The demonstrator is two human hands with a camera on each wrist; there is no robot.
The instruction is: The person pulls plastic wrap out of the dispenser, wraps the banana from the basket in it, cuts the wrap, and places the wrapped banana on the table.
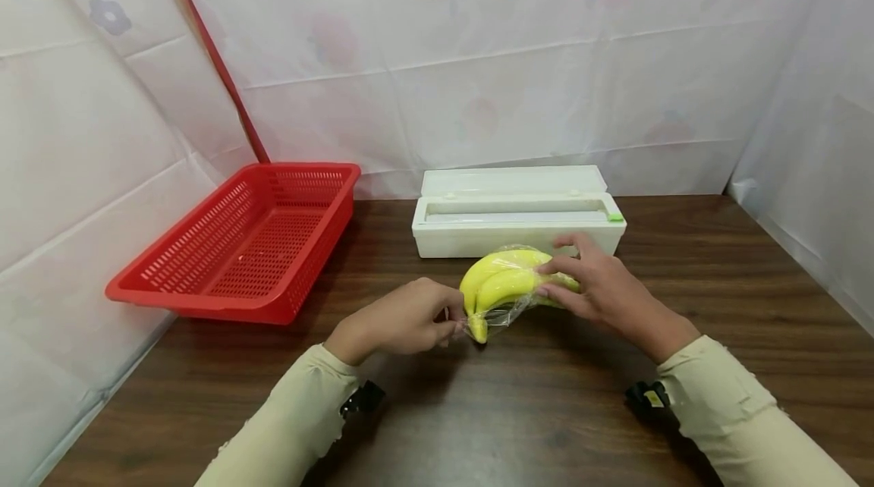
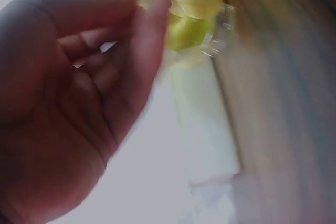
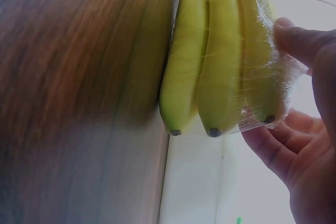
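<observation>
A bunch of yellow bananas point(image 1: 505, 286), covered in clear cling film point(image 1: 508, 314), lies at the middle of the table with its stem toward the left hand. In the right wrist view the bananas point(image 3: 219, 61) show their dark tips through the film. My left hand point(image 1: 416, 316) pinches the film beside the stem between thumb and fingers; the left wrist view is blurred there. At the tip end, my right hand point(image 1: 604, 290) holds the wrapped bunch, its thumb point(image 3: 296, 40) on the film and the other fingers curling behind the tips.
Behind the bananas stands a long white box point(image 1: 519, 237) with its lid point(image 1: 512, 180) raised and a white roll point(image 1: 515, 217) inside. A red plastic basket point(image 1: 300, 297) sits on the left of the wooden table point(image 1: 519, 419). White printed sheeting point(image 1: 492, 92) surrounds the table.
</observation>
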